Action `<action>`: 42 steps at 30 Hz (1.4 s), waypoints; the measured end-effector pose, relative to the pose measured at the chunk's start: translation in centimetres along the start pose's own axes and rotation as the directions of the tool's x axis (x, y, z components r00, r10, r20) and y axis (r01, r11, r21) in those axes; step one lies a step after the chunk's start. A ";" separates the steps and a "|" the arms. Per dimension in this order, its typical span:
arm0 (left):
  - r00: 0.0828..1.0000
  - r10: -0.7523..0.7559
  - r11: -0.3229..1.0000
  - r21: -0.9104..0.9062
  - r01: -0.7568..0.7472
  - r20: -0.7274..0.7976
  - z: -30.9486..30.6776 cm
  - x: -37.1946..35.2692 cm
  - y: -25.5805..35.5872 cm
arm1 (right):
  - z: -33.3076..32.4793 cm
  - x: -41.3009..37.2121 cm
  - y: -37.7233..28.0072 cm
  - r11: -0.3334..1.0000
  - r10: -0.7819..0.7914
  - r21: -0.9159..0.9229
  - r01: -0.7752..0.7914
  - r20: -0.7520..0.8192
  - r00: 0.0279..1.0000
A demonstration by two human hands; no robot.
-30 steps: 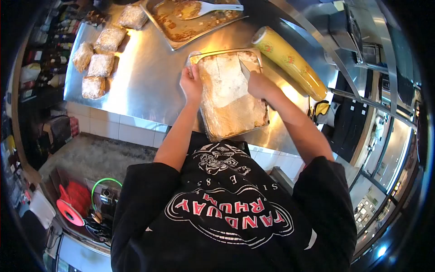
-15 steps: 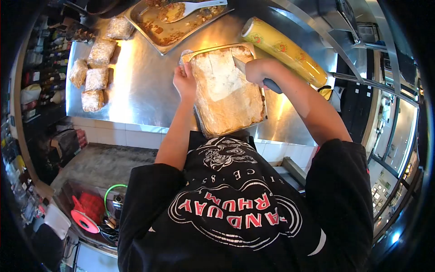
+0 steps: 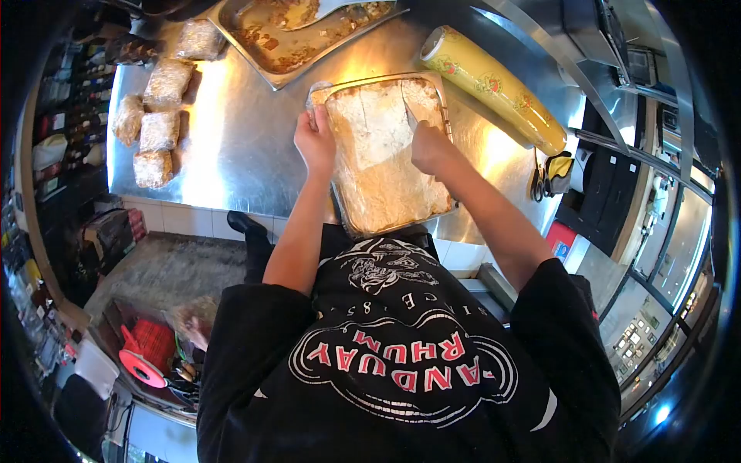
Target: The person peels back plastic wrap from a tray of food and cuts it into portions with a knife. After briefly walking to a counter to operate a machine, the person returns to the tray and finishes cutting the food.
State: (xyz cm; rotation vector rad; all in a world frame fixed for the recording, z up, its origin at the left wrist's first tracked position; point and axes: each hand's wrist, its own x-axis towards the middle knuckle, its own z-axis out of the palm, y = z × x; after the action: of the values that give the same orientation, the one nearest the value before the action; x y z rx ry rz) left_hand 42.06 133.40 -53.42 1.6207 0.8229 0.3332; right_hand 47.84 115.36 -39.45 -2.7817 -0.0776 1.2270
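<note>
A rectangular tray holds a pale baked slab with a whitish, cut upper part. My left hand is closed on the tray's upper left edge. In my right hand is a knife, its blade in the slab near the upper right, along a cut line. The fingers wrap round the handle, which is mostly hidden. Another cut line shows further left in the whitish part.
Several wrapped portions stand at the left of the steel table. Behind is a larger tray with food remains and a white utensil. A yellow film roll and scissors lie right.
My right hand and the knife have moved slightly down and toward me along the slab. The scissors and a dark shoe at lower left have come into view. My left hand stays on the tray.
</note>
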 end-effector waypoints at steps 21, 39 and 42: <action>0.987 0.127 0.983 0.149 -0.111 -0.100 0.2 -0.4 1.3 | 0.7 -5.4 1.7 0.998 0.053 0.021 -0.054 0.055 0.997; 0.991 0.135 0.977 0.171 -0.129 -0.020 0.4 -0.1 0.9 | 6.2 -5.1 3.2 0.966 0.003 0.250 0.058 -0.236 0.972; 0.994 0.100 0.989 0.114 -0.096 -0.031 0.3 0.2 0.0 | 6.2 -5.8 3.1 0.955 0.007 0.290 0.063 -0.235 0.972</action>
State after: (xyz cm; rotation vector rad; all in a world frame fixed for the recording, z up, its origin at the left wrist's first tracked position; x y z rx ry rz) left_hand 42.38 133.32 -53.57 1.7684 0.8025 0.3931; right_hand 39.35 112.23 -39.71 -2.6255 0.0784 0.8163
